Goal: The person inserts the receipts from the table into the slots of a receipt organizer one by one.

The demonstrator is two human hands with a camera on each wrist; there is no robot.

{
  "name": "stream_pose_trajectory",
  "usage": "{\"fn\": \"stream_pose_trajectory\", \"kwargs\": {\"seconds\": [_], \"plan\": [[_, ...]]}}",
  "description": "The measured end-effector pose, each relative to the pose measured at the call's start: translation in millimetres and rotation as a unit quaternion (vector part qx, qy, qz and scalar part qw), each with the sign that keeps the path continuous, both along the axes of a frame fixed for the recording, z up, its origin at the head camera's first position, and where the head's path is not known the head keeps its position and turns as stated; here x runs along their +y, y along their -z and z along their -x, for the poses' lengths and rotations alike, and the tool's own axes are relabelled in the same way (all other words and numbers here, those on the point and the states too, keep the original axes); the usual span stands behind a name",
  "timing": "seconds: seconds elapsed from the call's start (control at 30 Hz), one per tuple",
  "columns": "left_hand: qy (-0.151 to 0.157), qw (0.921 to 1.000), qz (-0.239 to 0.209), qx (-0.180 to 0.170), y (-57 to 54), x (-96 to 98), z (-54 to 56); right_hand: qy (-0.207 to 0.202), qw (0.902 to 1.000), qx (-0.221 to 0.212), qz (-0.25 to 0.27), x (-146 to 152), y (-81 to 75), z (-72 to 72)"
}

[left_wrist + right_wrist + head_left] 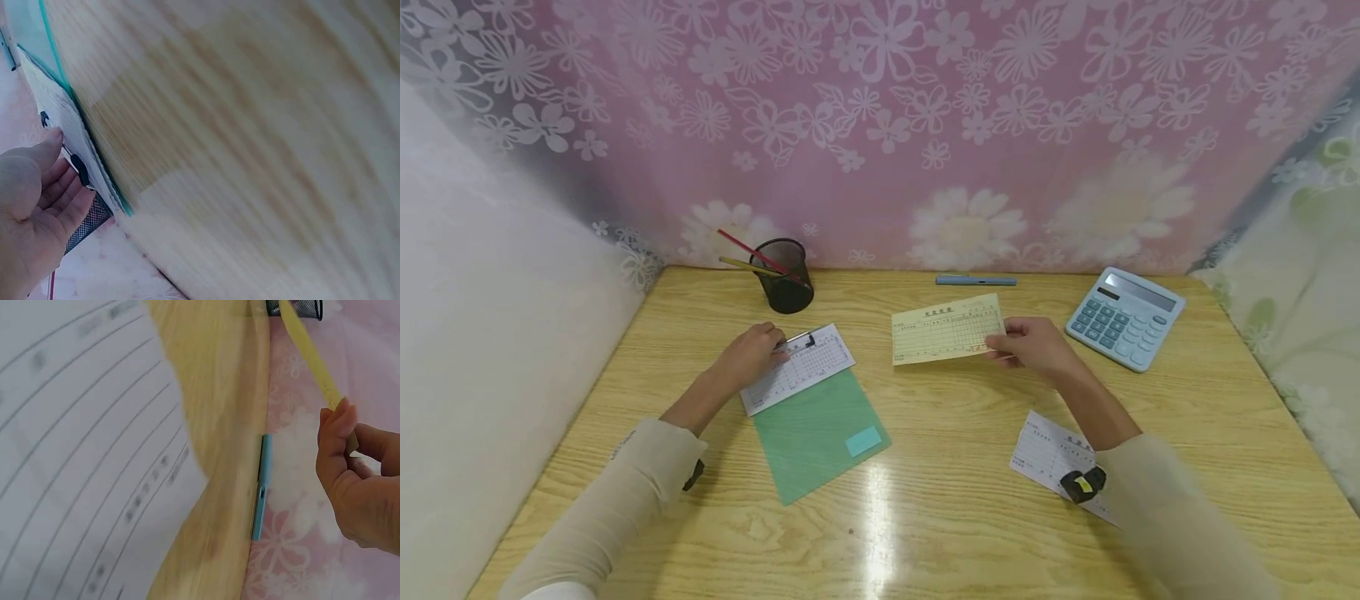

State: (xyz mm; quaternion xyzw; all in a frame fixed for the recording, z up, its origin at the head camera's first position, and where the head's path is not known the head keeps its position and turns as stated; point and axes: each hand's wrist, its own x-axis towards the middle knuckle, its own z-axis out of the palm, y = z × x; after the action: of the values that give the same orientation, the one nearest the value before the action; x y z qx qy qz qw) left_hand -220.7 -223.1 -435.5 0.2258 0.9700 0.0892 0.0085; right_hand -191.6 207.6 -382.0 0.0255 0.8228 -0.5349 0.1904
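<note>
A green clipboard (812,450) lies at an angle left of the middle of the table, with a light blue label near its lower corner. Across its top half lies a white printed form (812,362). My left hand (752,354) grips the metal clip (75,161) at the board's top edge, its thumb on the wire lever. My right hand (1033,343) pinches a yellow printed form (940,333) by its right end, between thumb and fingers. In the right wrist view, the yellow form (312,359) shows nearly edge-on.
A loose white form (1048,446) lies partly under my right forearm. Behind the clipboard stands a black mesh pen cup (787,292) with a red and a yellow pencil. A blue pen (975,281) rests by the back edge, and a light blue calculator (1126,318) sits at the right.
</note>
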Motion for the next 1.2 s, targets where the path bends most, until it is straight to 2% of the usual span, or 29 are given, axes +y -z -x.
{"fn": "stream_pose_trajectory", "kwargs": {"seconds": [0.23, 0.53, 0.77, 1.03, 1.2], "plan": [[0.013, 0.9999, -0.005, 0.005, -2.4, 1.3, -0.4, -0.006, 0.9996, 0.004, 0.026, -32, 4.9, 10.5], [0.014, 0.9998, -0.003, -0.011, -5.0, 8.2, -0.9, -0.073, 0.9948, -0.016, 0.069, -78, 14.4, 16.8], [0.006, 0.9997, 0.007, -0.022, -3.5, 11.9, 0.7, -0.074, 0.9944, -0.05, 0.056, -108, 28.1, 20.4], [0.014, 0.9998, 0.005, -0.014, -4.5, 11.3, 0.2, -0.083, 0.9952, -0.052, -0.001, -135, 41.8, 23.5], [0.021, 0.9997, -0.001, -0.009, -4.5, 11.1, 0.5, -0.081, 0.995, -0.058, 0.001, -150, 44.5, 22.9]]}}
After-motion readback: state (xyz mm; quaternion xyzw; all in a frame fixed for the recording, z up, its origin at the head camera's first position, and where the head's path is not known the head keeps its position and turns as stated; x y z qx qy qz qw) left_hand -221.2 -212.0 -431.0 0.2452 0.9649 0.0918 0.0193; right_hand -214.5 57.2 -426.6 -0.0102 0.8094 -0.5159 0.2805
